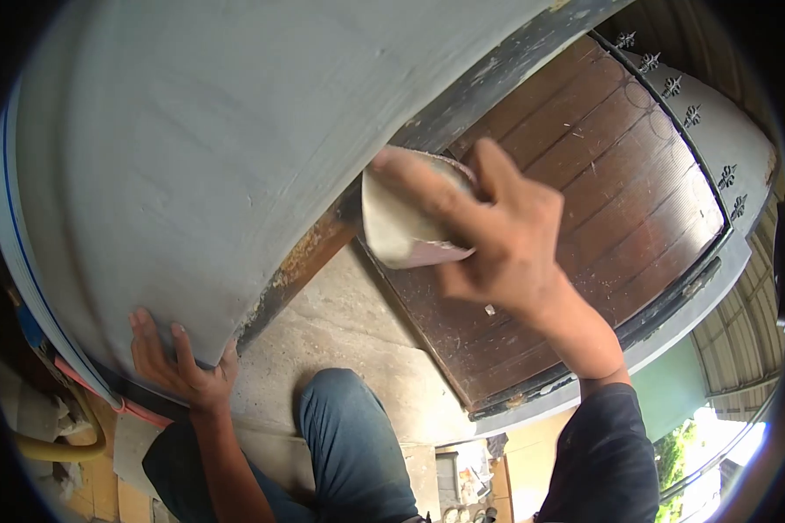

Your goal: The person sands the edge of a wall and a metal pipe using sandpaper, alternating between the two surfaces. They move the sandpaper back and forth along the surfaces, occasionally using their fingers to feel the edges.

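The half-closed right hand (510, 235) holds a blurred paper sheet (394, 213), likely light, bendable, best gripped edgewise; the left hand (187, 370) spreads on a grey panel (209, 166).

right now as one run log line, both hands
left hand: on grey panel | right hand: holding pale sheet | right hand blurred

We see an apparent half-open workshop: rust-edged grey panel (192, 174), concrete floor (327, 318), corrugated sheeting (737, 344) and greenery (674, 453) at right.
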The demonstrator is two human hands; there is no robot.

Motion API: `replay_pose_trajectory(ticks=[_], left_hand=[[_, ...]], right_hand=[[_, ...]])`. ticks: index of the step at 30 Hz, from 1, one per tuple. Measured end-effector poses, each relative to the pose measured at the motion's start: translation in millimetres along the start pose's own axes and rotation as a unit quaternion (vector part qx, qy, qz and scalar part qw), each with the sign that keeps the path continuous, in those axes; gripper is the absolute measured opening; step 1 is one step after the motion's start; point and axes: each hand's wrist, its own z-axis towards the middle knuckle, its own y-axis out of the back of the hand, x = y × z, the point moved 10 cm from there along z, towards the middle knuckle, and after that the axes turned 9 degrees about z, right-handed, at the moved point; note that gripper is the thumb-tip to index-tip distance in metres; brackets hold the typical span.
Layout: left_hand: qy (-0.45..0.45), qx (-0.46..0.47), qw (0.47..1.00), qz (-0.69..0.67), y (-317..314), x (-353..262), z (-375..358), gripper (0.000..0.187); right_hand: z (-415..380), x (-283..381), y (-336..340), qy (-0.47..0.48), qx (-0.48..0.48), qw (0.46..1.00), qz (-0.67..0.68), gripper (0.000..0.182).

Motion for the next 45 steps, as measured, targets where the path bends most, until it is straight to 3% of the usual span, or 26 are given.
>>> replay_pose_trajectory(ticks=[1,4,6,8,11,13,15,17,19,21,22,25,28,29,32,34,36,37,38,40,42,45], left_hand=[[0.005,0.01,1.0,0.008,-1,1,-1,0.067],[0.015,0.025,0.999,0.015,-3,1,-6,0.067],[0.007,0.02,1.0,0.022,-2,-1,-2,0.067],[0.01,0.014,1.0,-0.004,0,-1,-1,0.065],[0.012,0.014,1.0,-0.008,-2,0,-4,0.065],[0.012,0.015,1.0,-0.004,-1,-1,-4,0.065],[0.01,0.014,1.0,-0.002,-2,0,-2,0.064],[0.012,0.02,1.0,0.004,-2,0,-4,0.064],[0.01,0.018,1.0,0.006,-1,-1,-2,0.064],[0.007,0.014,1.0,0.007,0,-2,1,0.064],[0.006,0.013,1.0,0.008,0,-3,0,0.064],[0.009,0.019,1.0,0.007,0,0,-4,0.066],[0.014,0.016,1.0,0.005,-2,-2,-5,0.068],[0.015,0.019,1.0,0.008,-3,0,-5,0.068],[0.003,0.009,1.0,-0.002,0,-2,-2,0.063],[0.003,0.009,1.0,0.001,1,-5,-2,0.063],[-0.002,0.007,1.0,0.006,0,-4,-4,0.063],[0.009,0.014,1.0,0.007,-2,-2,-7,0.066],[0.02,0.02,1.0,0.008,-5,2,-8,0.069],[0.009,0.006,1.0,0.013,-2,-2,-2,0.065],[-0.001,-0.004,1.0,0.018,2,-8,0,0.062],[-0.003,-0.008,1.0,0.017,4,-7,1,0.062]], right_hand=[[5,-13,16,0.009,-0.06,0.998,-0.004,0.061],[5,-60,50,-0.021,-0.22,0.974,0.051,0.059],[2,-22,13,0.068,-0.08,0.994,0.0,0.069],[6,-24,19,0.094,-0.078,0.992,-0.027,0.072],[18,-66,57,0.003,-0.183,0.983,-0.001,0.069],[16,-31,28,0.042,-0.066,0.997,0.02,0.068],[14,-25,23,0.061,-0.033,0.997,-0.027,0.074],[22,-55,49,0.036,-0.16,0.986,-0.03,0.076],[19,-44,37,0.048,-0.139,0.989,-0.021,0.075],[11,-19,12,0.038,-0.049,0.998,-0.018,0.072],[11,-26,22,0.084,-0.099,0.991,-0.028,0.068],[16,-60,57,0.008,-0.182,0.983,-0.01,0.061],[-1,-17,5,0.033,-0.081,0.996,0.005,0.062],[-1,-22,3,0.045,-0.087,0.995,-0.022,0.056],[1,-83,52,0.011,-0.276,0.96,0.04,0.067],[-2,-93,53,0.016,-0.302,0.953,0.016,0.069],[-5,-81,31,0.026,-0.305,0.948,0.089,0.076],[-6,-68,19,0.073,-0.25,0.965,0.036,0.08],[-8,-67,18,0.081,-0.254,0.964,0.018,0.086],[-8,-95,32,-0.004,-0.347,0.936,0.055,0.08],[-9,-109,33,-0.015,-0.395,0.916,0.067,0.074],[0,-67,9,0.128,-0.299,0.944,0.05,0.073]])
